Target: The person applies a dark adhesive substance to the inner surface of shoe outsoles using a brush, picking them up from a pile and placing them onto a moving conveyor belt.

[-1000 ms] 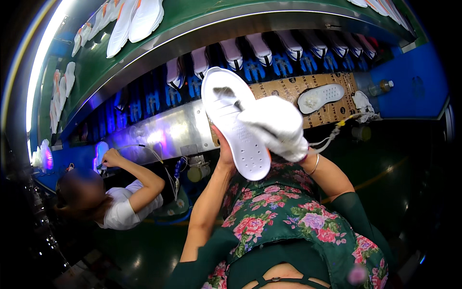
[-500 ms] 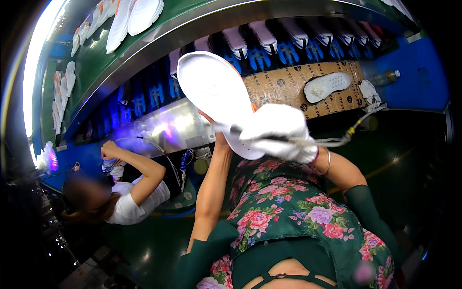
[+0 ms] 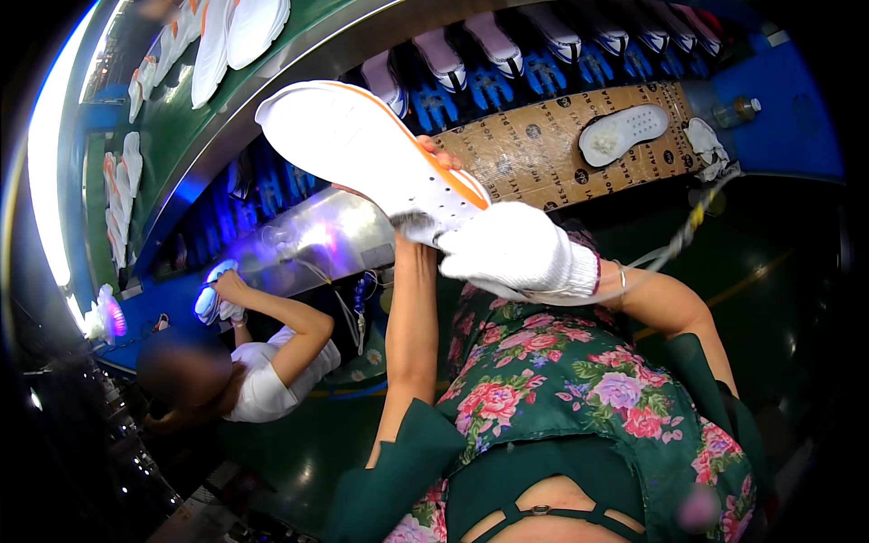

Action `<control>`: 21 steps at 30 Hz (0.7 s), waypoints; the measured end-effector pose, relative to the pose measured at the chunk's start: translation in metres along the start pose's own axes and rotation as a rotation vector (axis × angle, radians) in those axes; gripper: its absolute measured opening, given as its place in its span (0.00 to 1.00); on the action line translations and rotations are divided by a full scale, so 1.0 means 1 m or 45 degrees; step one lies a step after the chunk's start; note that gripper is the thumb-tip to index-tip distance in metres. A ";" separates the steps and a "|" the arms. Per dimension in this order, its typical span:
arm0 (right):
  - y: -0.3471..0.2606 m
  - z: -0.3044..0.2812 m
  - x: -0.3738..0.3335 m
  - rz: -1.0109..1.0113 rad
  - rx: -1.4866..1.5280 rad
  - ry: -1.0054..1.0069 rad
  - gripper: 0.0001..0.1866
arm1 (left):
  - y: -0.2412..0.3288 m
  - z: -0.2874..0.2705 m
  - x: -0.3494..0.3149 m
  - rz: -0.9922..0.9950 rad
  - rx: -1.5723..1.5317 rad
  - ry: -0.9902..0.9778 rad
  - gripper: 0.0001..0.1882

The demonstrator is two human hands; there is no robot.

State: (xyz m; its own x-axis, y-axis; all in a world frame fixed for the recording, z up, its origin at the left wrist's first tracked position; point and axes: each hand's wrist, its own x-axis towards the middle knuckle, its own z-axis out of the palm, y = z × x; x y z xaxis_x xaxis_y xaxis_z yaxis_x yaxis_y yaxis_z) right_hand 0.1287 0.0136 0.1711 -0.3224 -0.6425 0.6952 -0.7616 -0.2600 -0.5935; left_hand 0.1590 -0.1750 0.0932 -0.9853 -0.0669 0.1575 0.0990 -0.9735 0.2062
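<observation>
A white shoe sole point(image 3: 337, 136) with an orange stripe along its side is held up over the bench, its wide end toward the far left. My left hand point(image 3: 441, 154) grips it from beneath, fingertips showing at the far edge. My right hand point(image 3: 514, 252), in a white knit glove, is closed around a brush point(image 3: 416, 223); most of the handle is hidden by the glove. Blurred dark bristles touch the near edge of the sole at its narrower part, which has small holes. A thin clear hose point(image 3: 692, 222) runs from the right hand toward the bench's right end.
On a cardboard sheet point(image 3: 507, 172) lies another sole point(image 3: 625, 134) with a pale clump on it. A crumpled white cloth point(image 3: 706, 145) and a bottle point(image 3: 740, 110) are at right. Shoe uppers point(image 3: 493, 41) line the back. More soles point(image 3: 258, 32) stand upper left. A co-worker point(image 3: 281, 376) sits at left.
The sole has moved left and tilted, showing more of its orange side. The brush has shifted left and is against its near edge. The co-worker's hands now hold a shoe-like thing.
</observation>
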 end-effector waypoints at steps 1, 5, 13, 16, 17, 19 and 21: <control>0.000 -0.003 0.005 0.025 0.141 -0.033 0.15 | 0.005 -0.005 -0.001 0.037 0.039 0.004 0.43; 0.004 -0.024 0.012 0.199 0.206 0.014 0.12 | 0.001 0.004 0.007 -0.004 0.038 -0.008 0.46; 0.003 -0.020 0.003 0.186 0.416 -0.121 0.10 | 0.019 -0.001 0.009 -0.120 0.200 0.121 0.68; 0.006 -0.022 0.003 0.127 0.013 -0.066 0.15 | 0.020 0.019 0.018 -0.294 0.221 0.054 0.69; 0.008 -0.016 -0.003 -0.009 -0.132 -0.092 0.16 | 0.019 0.023 0.023 -0.287 0.196 0.051 0.69; 0.001 -0.005 -0.016 0.031 -0.091 -0.282 0.18 | 0.026 0.014 0.026 -0.342 0.304 0.083 0.69; -0.005 -0.011 -0.012 0.059 0.115 -0.290 0.16 | 0.031 0.011 0.026 -0.422 0.230 -0.091 0.67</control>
State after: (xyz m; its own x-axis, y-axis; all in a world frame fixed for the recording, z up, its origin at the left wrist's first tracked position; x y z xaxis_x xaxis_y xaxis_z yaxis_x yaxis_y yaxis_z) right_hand 0.1304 0.0302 0.1700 -0.2130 -0.7987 0.5627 -0.6923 -0.2830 -0.6637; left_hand 0.1381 -0.2043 0.1137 -0.9563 0.2669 0.1193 -0.1942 -0.8850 0.4232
